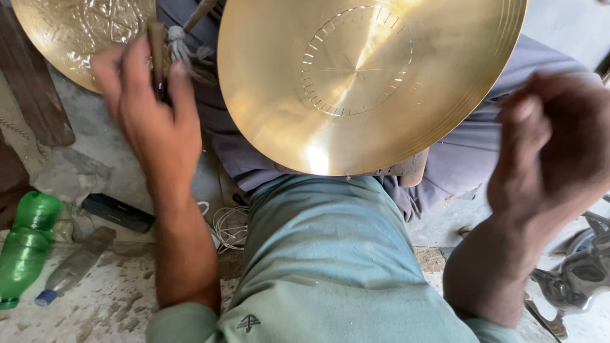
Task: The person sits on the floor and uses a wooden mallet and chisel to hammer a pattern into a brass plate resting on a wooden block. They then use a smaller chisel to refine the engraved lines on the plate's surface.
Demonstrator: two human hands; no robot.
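A large round brass plate (375, 82) with a ring of short chiselled marks around its centre rests tilted on my lap, over a wooden block (410, 170). My left hand (149, 108) is raised to the left of the plate, fingers closed around a dark wooden handle (157, 54) of a tool. My right hand (553, 143) hovers to the right of the plate's edge, blurred, with its fingers curled; whether it holds anything I cannot tell.
A second, engraved brass plate (76, 28) lies at the upper left. On the dusty floor sit a green plastic bottle (25, 244), a clear bottle (73, 267), a black flat object (117, 213) and white cord (229, 228). A shiny metal object (581, 273) stands at lower right.
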